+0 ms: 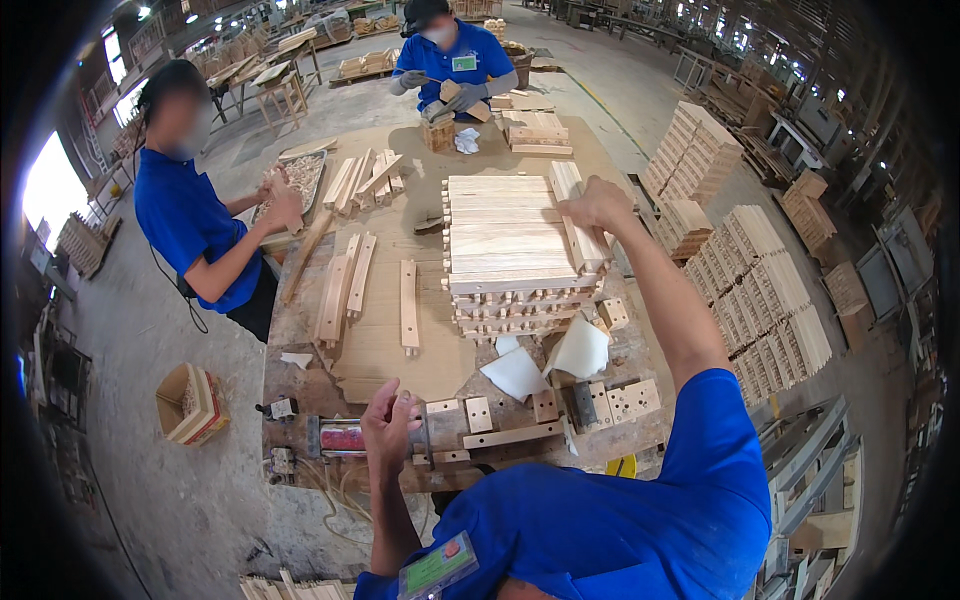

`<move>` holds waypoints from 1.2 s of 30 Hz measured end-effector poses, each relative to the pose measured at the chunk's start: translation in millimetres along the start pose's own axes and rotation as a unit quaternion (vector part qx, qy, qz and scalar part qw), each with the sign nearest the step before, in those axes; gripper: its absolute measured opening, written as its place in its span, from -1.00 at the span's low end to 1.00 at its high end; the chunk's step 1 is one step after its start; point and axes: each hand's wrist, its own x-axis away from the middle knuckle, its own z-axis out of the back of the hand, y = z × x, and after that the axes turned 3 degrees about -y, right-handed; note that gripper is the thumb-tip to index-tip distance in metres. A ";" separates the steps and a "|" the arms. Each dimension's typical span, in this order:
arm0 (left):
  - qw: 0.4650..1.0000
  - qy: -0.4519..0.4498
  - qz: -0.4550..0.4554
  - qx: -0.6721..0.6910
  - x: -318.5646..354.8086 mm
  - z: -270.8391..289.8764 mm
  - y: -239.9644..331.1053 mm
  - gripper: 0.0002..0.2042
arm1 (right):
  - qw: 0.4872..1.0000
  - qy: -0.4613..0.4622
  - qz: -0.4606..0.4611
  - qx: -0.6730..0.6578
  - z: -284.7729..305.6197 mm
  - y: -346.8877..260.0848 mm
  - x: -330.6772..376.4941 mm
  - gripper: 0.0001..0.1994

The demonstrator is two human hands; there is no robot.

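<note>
A squared stack of pale wooden slats (500, 230) with dowel pegs along its sides stands on the work table in front of me. My right hand (600, 207) reaches to its far right side, the fingers closed over a wooden slat (577, 225) that lies on top along the edge. Low over the table's near edge is my left hand (390, 428), its fingers loosely bent and apart, with nothing visible in them. Close beside it is a clamp-like fixture with a red cylinder (343, 438). A short drilled wooden block (479, 414) lies to the right of that hand.
Loose slats (409, 305) lie left of the stack. White foam pieces (515, 374) and drilled blocks (633, 401) are at its near side. One co-worker (190, 200) stands at the left, another (455, 65) across the table. Tall wood stacks (755, 290) stand to the right.
</note>
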 end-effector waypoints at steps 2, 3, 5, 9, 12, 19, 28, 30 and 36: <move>1.000 0.007 0.003 0.003 0.7 3.1 -2.7 -0.54 | 1.000 0.021 0.007 -0.001 -6.4 -3.6 2.3 -0.13; 1.000 0.001 0.004 0.006 -0.2 1.4 -3.1 -0.54 | 1.000 0.018 0.010 -0.013 -6.8 3.2 0.3 -0.14; 1.000 -0.008 0.002 0.007 -2.3 -1.9 -3.6 -0.54 | 0.999 0.013 0.015 -0.036 -5.3 16.4 -5.1 -0.15; 1.000 -0.006 -0.002 -0.003 -2.1 -0.9 -5.6 -0.53 | 0.994 -0.023 0.034 -0.106 -3.9 17.2 -3.6 -0.19; 1.000 -0.008 0.000 -0.001 -1.6 -2.3 -3.9 -0.53 | 0.994 -0.009 0.033 -0.104 -5.3 16.6 -3.0 -0.22; 1.000 -0.007 -0.006 -0.001 -2.3 1.8 -6.2 -0.54 | 0.997 0.019 0.025 -0.072 -7.0 11.9 -4.3 -0.26; 1.000 -0.001 0.014 -0.008 -1.7 -1.3 -5.0 -0.53 | 0.998 -0.001 0.016 -0.068 -3.6 8.5 -1.1 -0.15; 1.000 -0.008 0.011 -0.009 -3.8 -2.0 -7.0 -0.52 | 0.998 0.005 0.012 -0.069 -4.0 10.6 -2.5 -0.14; 1.000 -0.007 0.021 -0.001 -5.6 -1.3 -7.9 -0.52 | 0.998 -0.001 0.010 -0.055 -4.0 10.5 -4.1 -0.08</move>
